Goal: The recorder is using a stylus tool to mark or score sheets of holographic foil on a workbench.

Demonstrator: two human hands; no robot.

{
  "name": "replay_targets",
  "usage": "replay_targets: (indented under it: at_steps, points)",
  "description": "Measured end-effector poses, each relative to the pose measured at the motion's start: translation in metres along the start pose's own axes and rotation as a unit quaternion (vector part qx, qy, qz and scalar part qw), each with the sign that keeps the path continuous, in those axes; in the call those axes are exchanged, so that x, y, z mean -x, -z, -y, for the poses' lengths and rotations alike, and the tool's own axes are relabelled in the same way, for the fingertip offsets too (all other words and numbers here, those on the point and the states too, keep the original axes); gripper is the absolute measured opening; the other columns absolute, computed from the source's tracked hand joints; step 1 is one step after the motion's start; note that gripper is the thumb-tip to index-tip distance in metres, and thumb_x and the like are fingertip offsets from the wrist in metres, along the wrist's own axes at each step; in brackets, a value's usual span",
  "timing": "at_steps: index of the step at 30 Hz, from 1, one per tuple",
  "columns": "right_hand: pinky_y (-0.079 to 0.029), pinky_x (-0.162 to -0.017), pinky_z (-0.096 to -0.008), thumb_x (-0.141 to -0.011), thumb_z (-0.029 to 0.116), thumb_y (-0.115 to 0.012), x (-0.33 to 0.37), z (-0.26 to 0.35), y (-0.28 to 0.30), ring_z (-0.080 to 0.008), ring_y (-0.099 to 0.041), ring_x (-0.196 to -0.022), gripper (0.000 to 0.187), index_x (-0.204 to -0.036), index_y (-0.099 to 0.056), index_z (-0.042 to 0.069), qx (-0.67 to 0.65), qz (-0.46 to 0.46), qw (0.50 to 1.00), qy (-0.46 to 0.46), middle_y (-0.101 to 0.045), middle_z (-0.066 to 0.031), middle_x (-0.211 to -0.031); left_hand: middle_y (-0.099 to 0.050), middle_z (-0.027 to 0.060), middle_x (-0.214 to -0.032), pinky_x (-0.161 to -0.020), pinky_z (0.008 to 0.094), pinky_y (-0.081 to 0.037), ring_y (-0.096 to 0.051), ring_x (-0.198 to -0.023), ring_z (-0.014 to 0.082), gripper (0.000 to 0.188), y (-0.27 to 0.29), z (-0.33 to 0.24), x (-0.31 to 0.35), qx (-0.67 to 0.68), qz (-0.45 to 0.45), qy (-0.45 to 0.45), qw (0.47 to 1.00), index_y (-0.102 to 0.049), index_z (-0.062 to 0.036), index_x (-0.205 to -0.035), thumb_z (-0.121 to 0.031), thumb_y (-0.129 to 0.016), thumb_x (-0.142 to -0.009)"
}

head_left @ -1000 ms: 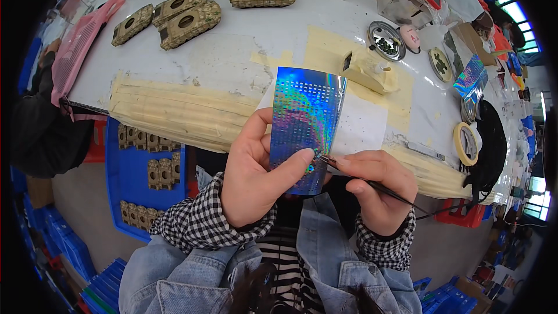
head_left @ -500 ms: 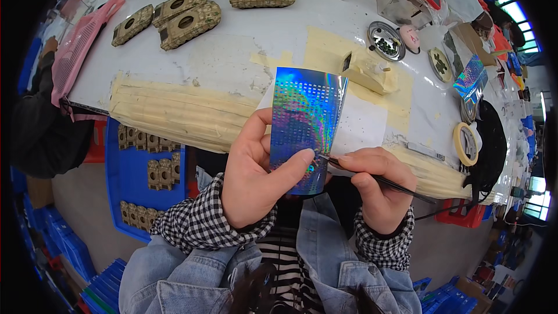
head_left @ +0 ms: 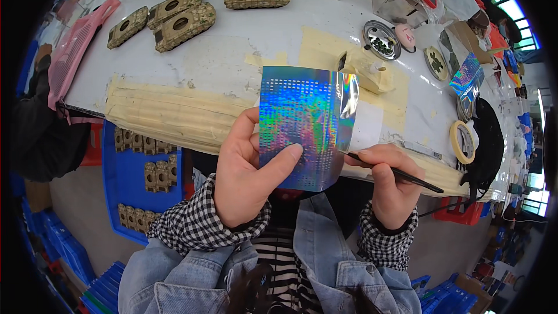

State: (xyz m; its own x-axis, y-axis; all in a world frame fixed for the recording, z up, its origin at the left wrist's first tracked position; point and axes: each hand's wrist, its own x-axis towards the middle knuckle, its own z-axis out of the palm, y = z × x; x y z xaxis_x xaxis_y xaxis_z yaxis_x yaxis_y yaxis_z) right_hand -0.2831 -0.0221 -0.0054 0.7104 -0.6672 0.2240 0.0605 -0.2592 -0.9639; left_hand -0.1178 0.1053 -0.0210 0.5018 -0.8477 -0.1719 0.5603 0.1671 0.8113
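Note:
A shiny holographic sticker sheet (head_left: 302,116) with rows of small rectangular cut marks is held upright in front of me. My left hand (head_left: 250,166) grips it at its left side, thumb across the lower front and fingers behind. In my right hand (head_left: 392,177), closed between thumb and fingers, are slim black tweezers (head_left: 407,178). Their tip is by the lower right edge of the sheet; whether anything is caught in it is too small to tell. Behind the sheet lies white paper (head_left: 367,123) on the table.
Camouflage model tank hulls (head_left: 185,26) stand at the far left of the table (head_left: 232,35). A blue tray (head_left: 133,177) below holds several more. To the right are a beige block (head_left: 366,72), a metal dish (head_left: 382,40) of small green parts and a tape roll (head_left: 462,142).
The sheet has turned to face me more broadly, its right part now curving out. The tweezers have shifted right, from the sheet's front to its right edge. My view has moved slightly.

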Motion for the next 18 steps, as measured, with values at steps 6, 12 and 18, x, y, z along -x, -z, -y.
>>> replay_targets:
  at_steps: [6, 12, 18]
  points:
    - [-0.049, -0.07, -0.0257, -0.087, 0.005, -0.063, -0.001, -0.005, 0.018, -0.0155, -0.065, -0.075, 0.012, -0.093, -0.068, -0.004, 0.085, -0.04, 0.989, -0.115, -0.069, -0.0111, -0.082, -0.064, 0.0122, -0.11, -0.088, 0.0295, -0.051, -0.063, -0.099, 0.0146, 0.043, 0.001, 0.0, -0.002, 0.014, -0.03, -0.027, 0.999, -0.039, 0.0011, -0.125, 0.006, -0.058, -0.087]
    - [-0.048, -0.065, -0.0264, -0.084, 0.004, -0.066, -0.004, -0.005, 0.018, -0.0167, -0.064, -0.071, 0.009, -0.09, -0.069, -0.002, 0.177, -0.024, 0.98, -0.091, -0.068, -0.0112, -0.078, -0.064, 0.0118, -0.11, -0.088, 0.029, -0.05, -0.063, -0.099, 0.014, 0.043, 0.001, 0.0, -0.003, 0.008, -0.041, -0.032, 0.999, -0.04, 0.0015, -0.125, 0.006, -0.059, -0.087]
    - [-0.048, -0.066, -0.0262, -0.082, 0.005, -0.068, -0.005, -0.006, 0.018, -0.0171, -0.063, -0.071, 0.01, -0.089, -0.069, -0.002, 0.195, -0.023, 0.978, -0.071, -0.068, -0.0112, -0.079, -0.064, 0.0116, -0.11, -0.088, 0.0289, -0.05, -0.063, -0.099, 0.0139, 0.042, 0.003, 0.001, -0.004, 0.012, -0.045, -0.036, 0.998, -0.04, 0.0017, -0.125, 0.005, -0.059, -0.087]
